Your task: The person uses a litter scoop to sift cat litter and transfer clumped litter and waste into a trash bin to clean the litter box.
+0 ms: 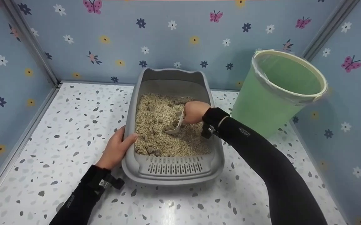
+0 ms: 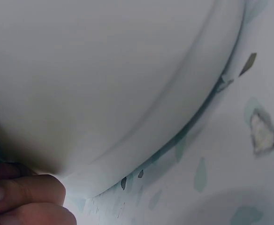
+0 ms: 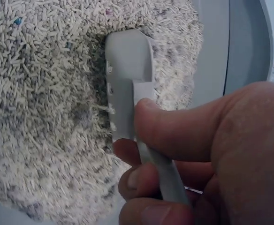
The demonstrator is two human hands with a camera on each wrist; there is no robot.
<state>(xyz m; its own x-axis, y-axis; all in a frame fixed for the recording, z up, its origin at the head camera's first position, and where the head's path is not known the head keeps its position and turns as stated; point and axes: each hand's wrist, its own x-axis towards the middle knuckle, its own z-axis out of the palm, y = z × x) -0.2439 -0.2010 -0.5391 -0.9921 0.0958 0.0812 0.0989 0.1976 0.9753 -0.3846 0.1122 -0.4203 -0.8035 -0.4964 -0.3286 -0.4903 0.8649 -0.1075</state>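
Observation:
A grey litter box filled with tan pellet litter stands on the floor; darker clumps lie in the litter. My left hand grips the box's left rim, thumb over the top, other fingers along the outside. In the left wrist view, curled fingers show beside the box's pale outer wall. My right hand holds a light grey litter scoop by its handle, thumb on top. The scoop's slotted side is tilted down against the litter, right of the box's middle.
A green bin with a clear liner over its rim stands to the right, behind my right forearm. Blue flowered panels close off the back and both sides. The speckled floor extends around the box.

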